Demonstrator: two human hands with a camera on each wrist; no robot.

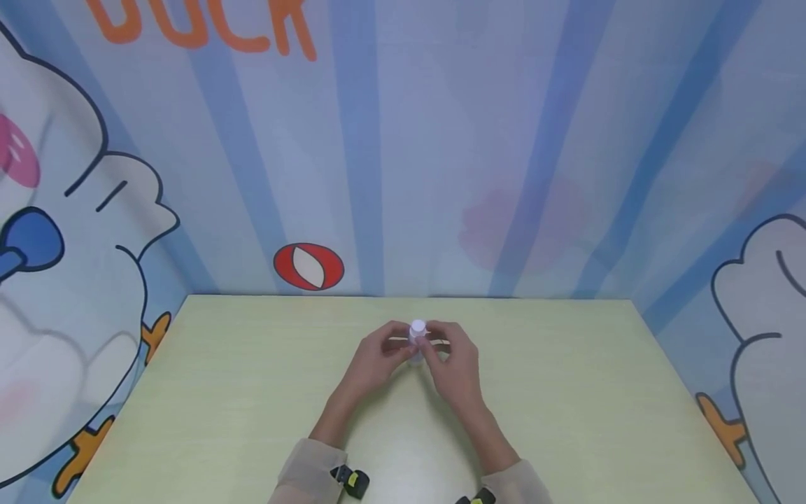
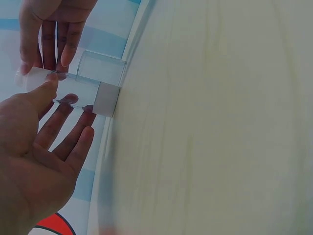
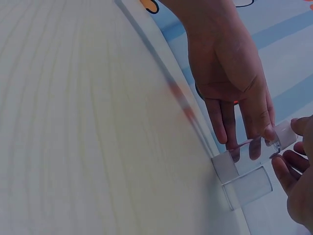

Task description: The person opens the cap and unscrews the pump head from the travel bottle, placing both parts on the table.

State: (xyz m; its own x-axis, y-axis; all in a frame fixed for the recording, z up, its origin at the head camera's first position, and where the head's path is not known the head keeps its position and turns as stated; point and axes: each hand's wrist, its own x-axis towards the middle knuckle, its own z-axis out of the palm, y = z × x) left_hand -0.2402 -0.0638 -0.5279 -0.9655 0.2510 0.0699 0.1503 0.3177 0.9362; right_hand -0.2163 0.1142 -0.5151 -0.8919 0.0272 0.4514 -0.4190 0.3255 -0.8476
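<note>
I count one capped bottle (image 2: 82, 93), one clear cylinder (image 2: 102, 67), one desk (image 1: 567, 392), one left grip (image 1: 373, 357), one right grip (image 1: 457, 358).

Backed by blue striped backdrop (image 1: 428, 140) with orange lettering (image 1: 191, 38) at top, red-and-white oval (image 1: 308, 267) lower down. Flanked by white cartoon figures (image 1: 57, 294). Furnished with pale wood-grained tabletop (image 1: 598, 392), brightest toward near side.

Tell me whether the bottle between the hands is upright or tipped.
The bottle is upright: its white cap is on top, and both wrist views show its base toward the table.
</note>
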